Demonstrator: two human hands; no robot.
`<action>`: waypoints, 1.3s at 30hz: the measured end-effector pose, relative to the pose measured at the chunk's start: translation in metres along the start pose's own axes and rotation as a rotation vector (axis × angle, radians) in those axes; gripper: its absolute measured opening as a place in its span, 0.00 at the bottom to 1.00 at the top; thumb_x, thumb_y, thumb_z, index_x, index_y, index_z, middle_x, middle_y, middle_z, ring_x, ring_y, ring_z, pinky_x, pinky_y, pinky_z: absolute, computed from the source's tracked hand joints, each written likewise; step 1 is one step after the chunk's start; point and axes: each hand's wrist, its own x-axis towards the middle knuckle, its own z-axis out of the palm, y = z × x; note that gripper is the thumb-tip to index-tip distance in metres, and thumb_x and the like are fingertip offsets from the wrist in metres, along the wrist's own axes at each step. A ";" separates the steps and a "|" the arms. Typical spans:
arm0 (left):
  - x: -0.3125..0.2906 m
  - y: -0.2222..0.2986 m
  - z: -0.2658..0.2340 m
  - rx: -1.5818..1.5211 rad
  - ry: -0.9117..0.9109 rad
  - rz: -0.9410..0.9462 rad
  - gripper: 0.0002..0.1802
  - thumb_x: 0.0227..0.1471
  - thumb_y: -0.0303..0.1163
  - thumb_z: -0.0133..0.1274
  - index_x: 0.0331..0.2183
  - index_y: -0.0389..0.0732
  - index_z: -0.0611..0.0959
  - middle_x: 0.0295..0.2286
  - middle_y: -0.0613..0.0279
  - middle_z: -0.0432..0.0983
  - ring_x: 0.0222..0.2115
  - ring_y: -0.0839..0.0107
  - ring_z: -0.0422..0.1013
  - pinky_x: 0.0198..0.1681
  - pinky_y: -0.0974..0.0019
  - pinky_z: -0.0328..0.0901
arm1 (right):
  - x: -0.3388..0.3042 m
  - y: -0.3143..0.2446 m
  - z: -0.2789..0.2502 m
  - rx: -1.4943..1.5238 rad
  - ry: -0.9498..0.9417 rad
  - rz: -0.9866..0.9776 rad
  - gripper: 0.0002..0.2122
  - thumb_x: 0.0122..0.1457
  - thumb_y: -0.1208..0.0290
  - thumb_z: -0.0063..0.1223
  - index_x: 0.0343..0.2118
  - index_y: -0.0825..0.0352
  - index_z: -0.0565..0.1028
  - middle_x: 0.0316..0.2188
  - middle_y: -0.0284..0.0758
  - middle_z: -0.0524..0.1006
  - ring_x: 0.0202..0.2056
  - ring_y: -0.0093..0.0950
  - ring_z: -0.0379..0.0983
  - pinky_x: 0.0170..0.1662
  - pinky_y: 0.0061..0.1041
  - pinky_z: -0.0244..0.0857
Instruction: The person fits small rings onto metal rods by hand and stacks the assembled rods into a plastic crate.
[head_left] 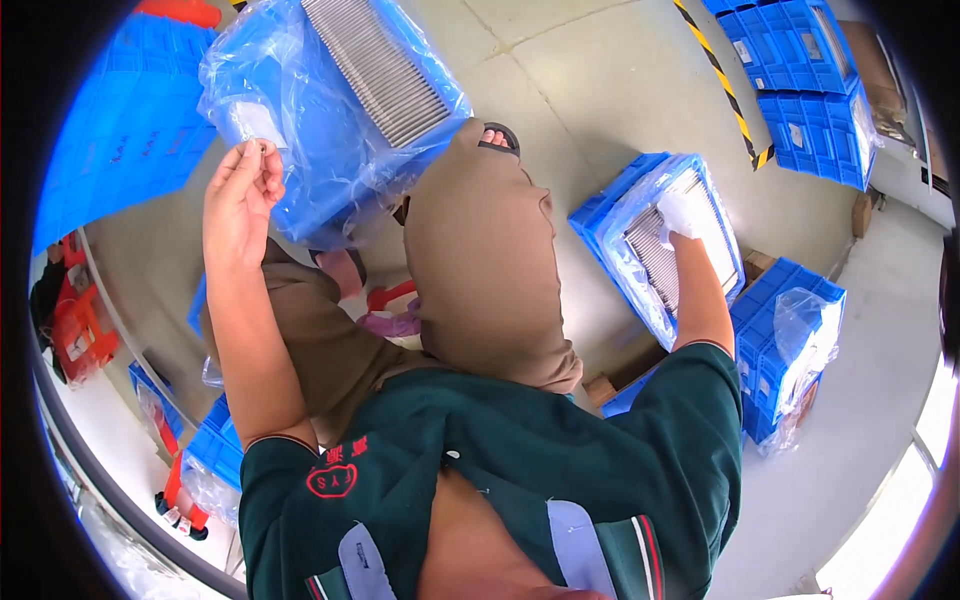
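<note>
My left hand [243, 190] is bare and raised over the left edge of a large blue crate [322, 205]. Its thumb and fingertips are pinched together; whether anything small sits between them I cannot make out. Just beyond the fingertips lies a white patch [250, 122] on the clear plastic sheet [235, 65]. In that crate stands a long stack of thin grey ribbed pieces [385, 75]. My right hand [682, 215], covered in white like a glove, reaches into a smaller plastic-lined blue crate [590, 215]. It rests at similar rows of thin pieces [652, 262]; its fingers are blurred.
Stacked blue crates [130, 125] rise at the left, and more crates [815, 130] stand at the far right behind yellow-black floor tape [722, 85]. Another plastic-draped crate [775, 350] is beside my right arm. My knees [485, 260] lie between the two crates.
</note>
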 end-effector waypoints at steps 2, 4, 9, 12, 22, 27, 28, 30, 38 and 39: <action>0.001 -0.001 0.001 0.003 0.012 -0.004 0.10 0.52 0.36 0.46 0.30 0.39 0.74 0.23 0.68 0.68 0.22 0.80 0.61 0.25 0.76 0.55 | 0.005 0.000 0.004 -0.029 -0.012 -0.006 0.06 0.44 0.74 0.44 0.25 0.66 0.72 0.29 0.46 0.71 0.35 0.41 0.69 0.38 0.36 0.62; 0.001 -0.002 0.002 0.003 0.014 -0.006 0.11 0.52 0.36 0.46 0.30 0.39 0.74 0.23 0.68 0.68 0.22 0.80 0.61 0.25 0.76 0.55 | 0.008 -0.012 0.010 -0.077 -0.029 -0.017 0.07 0.44 0.73 0.44 0.26 0.66 0.73 0.29 0.45 0.72 0.35 0.40 0.69 0.39 0.36 0.61; -0.004 -0.003 -0.003 0.006 0.017 0.002 0.11 0.52 0.36 0.46 0.30 0.38 0.74 0.23 0.67 0.68 0.23 0.80 0.61 0.25 0.76 0.55 | 0.009 -0.013 0.019 -0.195 -0.075 -0.035 0.07 0.45 0.73 0.44 0.28 0.65 0.73 0.30 0.43 0.72 0.36 0.39 0.68 0.40 0.36 0.61; -0.003 -0.003 -0.003 0.012 0.011 0.012 0.11 0.52 0.36 0.46 0.31 0.37 0.74 0.23 0.67 0.68 0.23 0.80 0.61 0.25 0.76 0.55 | 0.003 -0.014 0.029 -0.265 -0.103 -0.043 0.08 0.45 0.73 0.44 0.29 0.65 0.73 0.30 0.42 0.72 0.37 0.38 0.68 0.40 0.36 0.60; -0.005 0.007 -0.005 -0.033 0.097 0.053 0.10 0.51 0.35 0.47 0.31 0.38 0.75 0.23 0.67 0.69 0.22 0.81 0.62 0.25 0.78 0.57 | 0.025 -0.037 0.022 -0.499 -0.089 -0.102 0.10 0.46 0.71 0.45 0.33 0.63 0.74 0.32 0.37 0.73 0.39 0.35 0.67 0.42 0.36 0.59; -0.007 -0.003 0.004 -0.018 0.096 0.029 0.10 0.50 0.37 0.49 0.29 0.40 0.75 0.21 0.69 0.69 0.19 0.82 0.62 0.23 0.79 0.57 | -0.014 -0.032 0.055 -0.658 0.172 -0.177 0.11 0.47 0.71 0.45 0.35 0.62 0.74 0.33 0.35 0.73 0.39 0.33 0.67 0.42 0.36 0.58; -0.007 -0.004 0.002 -0.023 0.098 0.046 0.10 0.50 0.38 0.49 0.28 0.41 0.75 0.20 0.70 0.69 0.19 0.82 0.61 0.22 0.78 0.56 | -0.022 -0.011 0.062 -0.688 0.222 -0.186 0.12 0.47 0.71 0.45 0.35 0.62 0.74 0.33 0.35 0.73 0.40 0.33 0.66 0.42 0.36 0.58; -0.010 -0.003 -0.008 -0.068 0.073 0.059 0.11 0.50 0.39 0.48 0.28 0.41 0.75 0.20 0.69 0.68 0.19 0.81 0.61 0.22 0.78 0.55 | -0.036 -0.010 0.075 -0.741 0.299 -0.193 0.12 0.47 0.70 0.45 0.36 0.61 0.75 0.34 0.34 0.73 0.40 0.32 0.66 0.43 0.36 0.58; -0.015 0.009 -0.016 -0.191 0.105 0.127 0.12 0.50 0.40 0.48 0.25 0.41 0.75 0.18 0.69 0.68 0.16 0.83 0.59 0.20 0.79 0.55 | -0.115 -0.069 -0.054 1.339 0.044 0.230 0.09 0.55 0.69 0.42 0.39 0.63 0.70 0.18 0.30 0.69 0.14 0.19 0.60 0.16 0.18 0.54; -0.011 0.010 -0.013 -0.205 0.091 0.126 0.12 0.50 0.40 0.49 0.25 0.41 0.75 0.19 0.69 0.68 0.16 0.84 0.59 0.20 0.79 0.55 | -0.125 -0.086 -0.094 1.517 0.016 0.203 0.07 0.55 0.69 0.43 0.35 0.63 0.71 0.15 0.27 0.66 0.10 0.15 0.54 0.12 0.14 0.47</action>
